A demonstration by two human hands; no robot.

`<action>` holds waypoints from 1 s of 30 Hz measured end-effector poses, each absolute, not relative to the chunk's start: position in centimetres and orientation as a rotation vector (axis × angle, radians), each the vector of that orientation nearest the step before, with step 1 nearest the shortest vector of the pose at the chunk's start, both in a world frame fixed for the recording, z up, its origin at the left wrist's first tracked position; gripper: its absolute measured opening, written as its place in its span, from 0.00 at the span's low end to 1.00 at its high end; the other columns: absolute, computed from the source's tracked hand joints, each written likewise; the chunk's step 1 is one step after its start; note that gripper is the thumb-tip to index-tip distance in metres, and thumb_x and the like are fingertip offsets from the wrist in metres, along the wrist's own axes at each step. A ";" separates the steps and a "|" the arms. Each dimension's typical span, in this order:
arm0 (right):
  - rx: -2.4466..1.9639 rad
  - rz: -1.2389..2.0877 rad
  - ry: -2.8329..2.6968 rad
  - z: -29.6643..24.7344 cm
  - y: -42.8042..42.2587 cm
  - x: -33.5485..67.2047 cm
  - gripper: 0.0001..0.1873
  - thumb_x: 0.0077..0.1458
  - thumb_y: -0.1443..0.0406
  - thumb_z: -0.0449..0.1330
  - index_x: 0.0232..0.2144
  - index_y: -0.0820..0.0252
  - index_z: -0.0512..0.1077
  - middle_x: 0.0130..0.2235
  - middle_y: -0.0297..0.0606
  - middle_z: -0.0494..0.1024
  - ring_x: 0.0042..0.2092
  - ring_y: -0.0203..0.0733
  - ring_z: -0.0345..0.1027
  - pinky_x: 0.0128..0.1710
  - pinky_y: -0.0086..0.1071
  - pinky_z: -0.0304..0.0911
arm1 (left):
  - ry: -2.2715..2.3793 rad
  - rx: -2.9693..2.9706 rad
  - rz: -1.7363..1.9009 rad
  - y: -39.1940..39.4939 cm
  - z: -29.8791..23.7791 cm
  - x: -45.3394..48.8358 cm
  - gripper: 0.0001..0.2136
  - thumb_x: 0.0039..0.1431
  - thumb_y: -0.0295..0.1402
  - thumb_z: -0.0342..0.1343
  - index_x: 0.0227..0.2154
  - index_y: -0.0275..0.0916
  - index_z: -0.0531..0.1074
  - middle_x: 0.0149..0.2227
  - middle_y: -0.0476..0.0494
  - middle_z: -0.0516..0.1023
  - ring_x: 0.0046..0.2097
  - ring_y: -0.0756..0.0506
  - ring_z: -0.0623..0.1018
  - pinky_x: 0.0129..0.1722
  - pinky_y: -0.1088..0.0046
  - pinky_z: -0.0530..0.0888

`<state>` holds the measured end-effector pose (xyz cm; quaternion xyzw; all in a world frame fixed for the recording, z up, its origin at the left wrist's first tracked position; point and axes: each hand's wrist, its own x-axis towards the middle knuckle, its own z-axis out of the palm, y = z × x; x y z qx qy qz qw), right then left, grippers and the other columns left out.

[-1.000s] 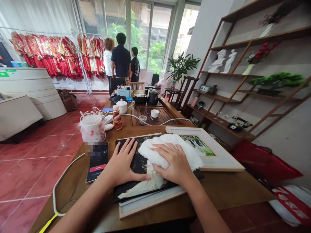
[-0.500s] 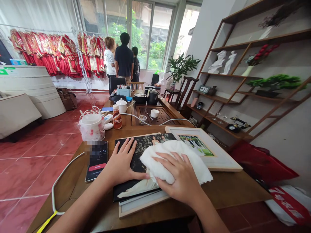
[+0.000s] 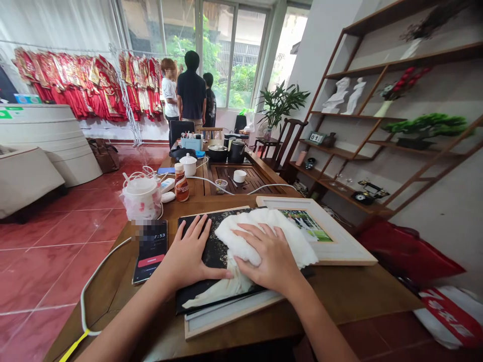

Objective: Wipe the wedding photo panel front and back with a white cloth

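Right hand holds white cloth on dark photo print

The right hand curves over the white cloth in a loose grasp, fingers on top, thumb at its near edge. Under the cloth lies the dark photo print; the left hand rests on its left part, released, fingers spread. Nearer than both hands, a pale frame juts from beneath the print. Beyond and right of the right hand lies a framed picture. Left of the left hand lies a phone.
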<state>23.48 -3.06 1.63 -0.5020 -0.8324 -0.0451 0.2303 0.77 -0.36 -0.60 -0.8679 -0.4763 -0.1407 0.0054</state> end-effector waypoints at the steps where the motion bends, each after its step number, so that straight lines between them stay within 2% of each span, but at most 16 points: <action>1: -1.374 -0.122 -2.300 1.6 -3.4 23.6 0.26 0.51 0.55 0.58 0.54 0.44 0.67 0.57 0.30 0.69 0.53 0.53 0.59 0.50 0.49 0.49 | -1.492 -2.711 -0.446 -0.3 -0.6 0.8 0.55 0.44 0.70 0.45 0.66 0.33 0.46 0.67 0.32 0.49 0.68 0.32 0.48 0.63 0.47 0.46; 9: -1.363 -0.146 -2.379 1.7 -6.1 24.9 0.29 0.51 0.57 0.59 0.57 0.44 0.64 0.59 0.32 0.67 0.55 0.54 0.58 0.51 0.50 0.50 | -1.488 -2.732 -0.401 -0.1 -0.4 0.8 0.53 0.46 0.68 0.45 0.66 0.33 0.46 0.68 0.32 0.47 0.67 0.31 0.48 0.64 0.48 0.44; 13: -1.386 -0.121 -2.409 2.2 -5.0 24.6 0.31 0.51 0.55 0.59 0.58 0.43 0.63 0.60 0.33 0.66 0.55 0.55 0.59 0.52 0.51 0.51 | -1.473 -2.746 -0.409 -0.2 -0.4 0.7 0.54 0.45 0.69 0.45 0.66 0.32 0.45 0.68 0.33 0.46 0.68 0.32 0.47 0.64 0.48 0.44; 17: -1.396 -0.141 -2.375 2.3 -2.8 23.8 0.32 0.50 0.53 0.58 0.58 0.45 0.63 0.61 0.34 0.65 0.59 0.58 0.55 0.55 0.54 0.49 | -1.477 -2.756 -0.429 -0.4 -0.4 0.7 0.55 0.43 0.70 0.46 0.66 0.33 0.46 0.68 0.33 0.48 0.68 0.32 0.47 0.64 0.46 0.45; 22: -1.399 -0.140 -2.359 2.1 -1.7 23.2 0.33 0.50 0.52 0.58 0.59 0.45 0.63 0.62 0.33 0.63 0.61 0.58 0.52 0.58 0.56 0.44 | -1.503 -2.743 -0.433 -0.5 -0.6 0.7 0.56 0.43 0.70 0.46 0.66 0.32 0.46 0.68 0.33 0.49 0.68 0.32 0.47 0.64 0.47 0.45; 30: -1.432 -0.181 -2.395 1.6 -5.4 24.1 0.33 0.52 0.54 0.57 0.61 0.42 0.59 0.64 0.30 0.59 0.62 0.58 0.50 0.57 0.58 0.45 | -1.528 -2.721 -0.403 -0.2 -0.3 1.0 0.54 0.46 0.68 0.45 0.66 0.29 0.46 0.68 0.31 0.46 0.68 0.32 0.46 0.63 0.46 0.45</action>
